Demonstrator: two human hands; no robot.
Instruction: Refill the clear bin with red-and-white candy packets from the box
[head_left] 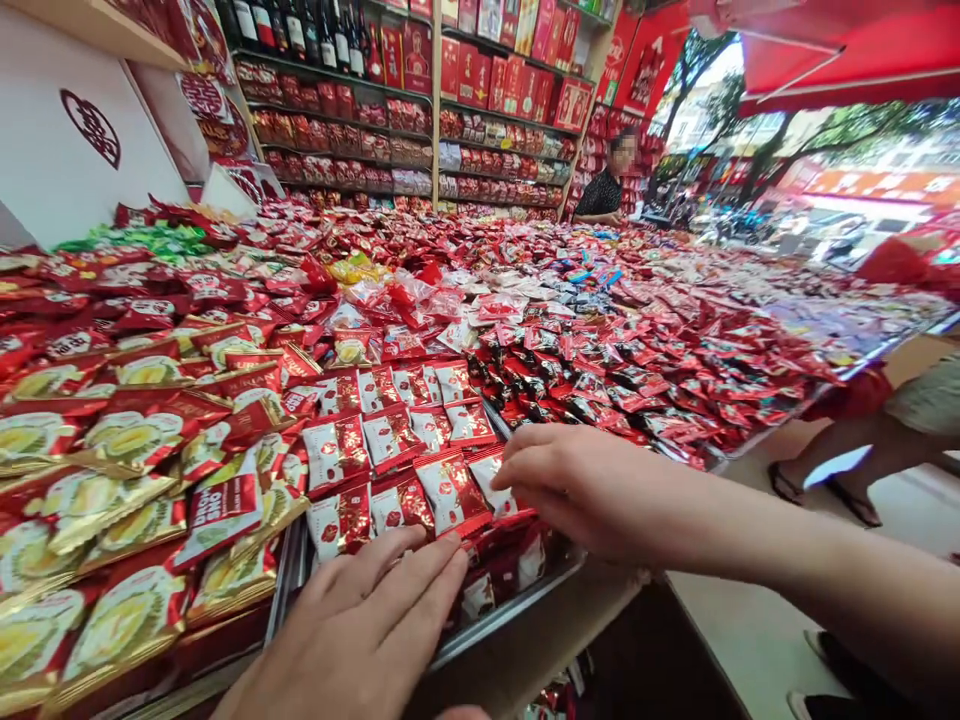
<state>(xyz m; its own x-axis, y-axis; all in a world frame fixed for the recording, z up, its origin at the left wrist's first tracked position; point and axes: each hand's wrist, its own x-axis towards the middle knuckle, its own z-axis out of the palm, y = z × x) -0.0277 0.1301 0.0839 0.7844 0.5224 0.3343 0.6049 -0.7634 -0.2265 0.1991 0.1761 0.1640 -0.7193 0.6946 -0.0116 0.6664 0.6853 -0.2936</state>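
Small red-and-white candy packets lie in neat rows in a metal-edged tray before me. My left hand lies flat over the tray's near edge, fingers stretched out and touching the front row of packets. At the right end of that row, my right hand reaches in from the right with bent fingers closed at a red-and-white packet. Its fingertips are partly hidden. More packets stand on edge below, between my two hands.
Durian-printed gold-edged packets are heaped on the left. Dark red-and-black candies pile up on the right. Shelves with bottles and red boxes stand behind. A person is at the back; another person's legs show at right.
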